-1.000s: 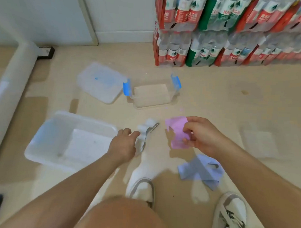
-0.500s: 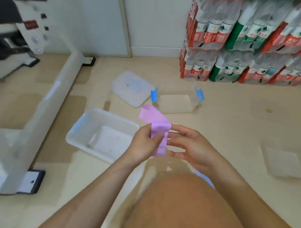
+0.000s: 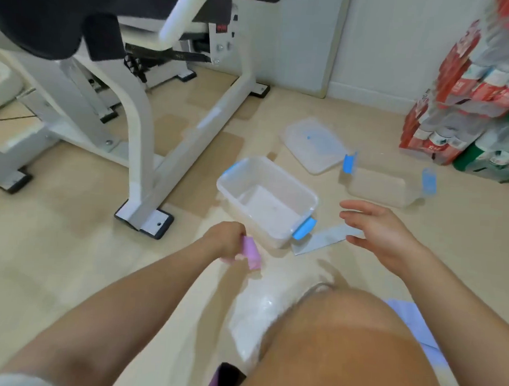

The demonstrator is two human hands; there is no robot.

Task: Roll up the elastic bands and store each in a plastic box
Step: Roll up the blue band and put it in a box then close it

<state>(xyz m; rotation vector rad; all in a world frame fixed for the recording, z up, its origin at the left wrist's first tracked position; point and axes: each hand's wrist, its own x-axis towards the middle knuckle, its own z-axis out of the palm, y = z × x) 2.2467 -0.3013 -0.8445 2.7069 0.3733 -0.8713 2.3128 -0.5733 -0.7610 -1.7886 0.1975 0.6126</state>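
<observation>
While the left hand (image 3: 228, 238) has its fingers clamped round the pink elastic band (image 3: 252, 253), just beside the plastic box (image 3: 264, 204), the right hand (image 3: 387, 238) hangs spread and empty. Band judged light, limp, springy: pinch across its width.

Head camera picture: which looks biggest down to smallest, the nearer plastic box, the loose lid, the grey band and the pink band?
1. nearer plastic box
2. loose lid, though it lies farther away, so that gap is unsure
3. grey band, flat on the floor
4. pink band, bunched in the left hand, partly hidden
</observation>
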